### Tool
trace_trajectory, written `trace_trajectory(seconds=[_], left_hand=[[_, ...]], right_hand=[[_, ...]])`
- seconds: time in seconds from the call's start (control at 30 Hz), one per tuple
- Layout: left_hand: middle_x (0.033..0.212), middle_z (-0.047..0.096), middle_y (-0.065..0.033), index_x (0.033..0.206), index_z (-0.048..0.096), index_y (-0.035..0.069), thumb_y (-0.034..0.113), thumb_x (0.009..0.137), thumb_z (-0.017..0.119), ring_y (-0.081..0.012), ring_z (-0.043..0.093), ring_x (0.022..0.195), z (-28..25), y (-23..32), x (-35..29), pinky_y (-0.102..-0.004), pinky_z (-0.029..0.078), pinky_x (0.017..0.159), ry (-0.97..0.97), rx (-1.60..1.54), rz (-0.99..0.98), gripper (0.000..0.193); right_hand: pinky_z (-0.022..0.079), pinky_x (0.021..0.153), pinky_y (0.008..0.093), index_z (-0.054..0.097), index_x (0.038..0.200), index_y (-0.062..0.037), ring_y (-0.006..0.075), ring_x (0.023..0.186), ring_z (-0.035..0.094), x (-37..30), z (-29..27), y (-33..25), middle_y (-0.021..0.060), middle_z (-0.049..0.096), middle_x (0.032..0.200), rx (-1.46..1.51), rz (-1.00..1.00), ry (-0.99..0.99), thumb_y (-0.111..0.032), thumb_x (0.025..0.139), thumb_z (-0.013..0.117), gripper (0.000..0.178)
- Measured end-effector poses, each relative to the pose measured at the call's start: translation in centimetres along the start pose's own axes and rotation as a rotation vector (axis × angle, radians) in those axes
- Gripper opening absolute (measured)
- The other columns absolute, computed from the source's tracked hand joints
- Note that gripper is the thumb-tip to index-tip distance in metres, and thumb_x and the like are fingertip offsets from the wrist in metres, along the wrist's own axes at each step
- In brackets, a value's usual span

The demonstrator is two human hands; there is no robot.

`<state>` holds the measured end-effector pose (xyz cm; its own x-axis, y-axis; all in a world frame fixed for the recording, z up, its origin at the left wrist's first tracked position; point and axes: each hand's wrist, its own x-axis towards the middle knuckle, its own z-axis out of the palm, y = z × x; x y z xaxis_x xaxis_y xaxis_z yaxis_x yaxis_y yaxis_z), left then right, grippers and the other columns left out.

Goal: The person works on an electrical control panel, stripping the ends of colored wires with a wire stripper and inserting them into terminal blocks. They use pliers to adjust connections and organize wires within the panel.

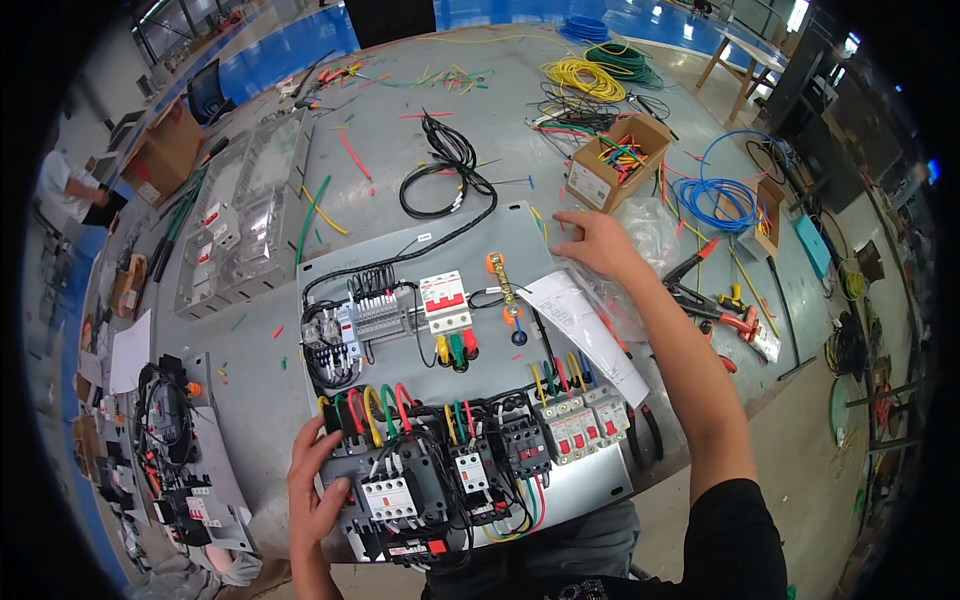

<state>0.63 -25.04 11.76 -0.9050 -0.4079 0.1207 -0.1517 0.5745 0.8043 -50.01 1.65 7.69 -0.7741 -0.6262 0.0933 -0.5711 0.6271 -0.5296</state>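
A grey metal mounting panel (400,258) wired with electrical parts lies in front of me, its near edge by my lap. At its lower left, my left hand (314,488) grips the panel's side, with fingers and thumb against the black parts beside a contactor (388,497). My right hand (600,246) is open at the far right corner, fingers apart, next to a clear plastic bag (645,232). Under that forearm, a folded white paper (585,330) lies across the panel's right side. A red-and-white circuit breaker (444,298) sits mid-panel; several smaller breakers (585,430) line the near right.
Black cable (448,175) lies coiled beyond the panel. Right of it are a cardboard box (620,165) of coloured pieces, blue wire (715,205) and red-handled cutters (692,262). Clear-covered enclosures (250,215) stand left; another wired panel (215,455) is nearer. A person (75,185) is far left.
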Motion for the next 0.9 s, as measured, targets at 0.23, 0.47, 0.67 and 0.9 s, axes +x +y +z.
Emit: trace_trajectory(seconds=[0.23,0.47,0.67,0.9], left_hand=[[0.139,0.057,-0.0261,0.140,0.064,-0.001,0.052,0.090,0.070,-0.0413,0.061,0.125,-0.1,0.8,-0.3,-0.0453,0.048,0.107,-0.016,0.122,0.004,0.073],[0.132,0.059,-0.0249,0.137,0.064,0.000,0.059,0.087,0.070,-0.0420,0.060,0.119,0.0,0.8,-0.4,-0.0480,0.049,0.102,-0.022,0.248,0.024,0.077],[0.130,0.060,-0.0238,0.137,0.065,0.001,0.054,0.082,0.071,-0.0413,0.059,0.117,-0.1,1.3,-1.9,-0.0486,0.049,0.100,-0.032,0.336,-0.027,0.077],[0.150,0.052,-0.0256,0.150,0.058,0.003,0.060,0.076,0.079,-0.0438,0.055,0.136,0.2,2.7,-3.0,-0.0502,0.043,0.114,-0.055,0.320,-0.154,0.096]], right_hand=[[0.057,0.080,0.0451,0.078,0.122,-0.0182,0.0324,0.092,0.072,2.0,1.4,0.9,0.0125,0.074,0.094,-0.011,-0.017,-0.042,-0.034,0.079,0.084,0.047],[0.054,0.073,0.0399,0.065,0.090,-0.0034,0.0274,0.079,0.068,1.3,1.6,2.0,0.0107,0.071,0.086,0.113,-0.032,0.038,-0.023,0.081,0.085,0.029],[0.049,0.068,0.0288,0.063,0.087,-0.0007,0.0106,0.073,0.056,-1.3,-1.4,6.6,0.0026,0.062,0.077,0.480,-0.024,0.064,-0.007,0.088,0.079,0.017],[0.051,0.072,0.0271,0.066,0.088,-0.0003,0.0074,0.078,0.061,-4.4,-6.0,9.5,-0.0004,0.067,0.082,0.639,0.029,-0.378,-0.002,0.089,0.076,0.010]])
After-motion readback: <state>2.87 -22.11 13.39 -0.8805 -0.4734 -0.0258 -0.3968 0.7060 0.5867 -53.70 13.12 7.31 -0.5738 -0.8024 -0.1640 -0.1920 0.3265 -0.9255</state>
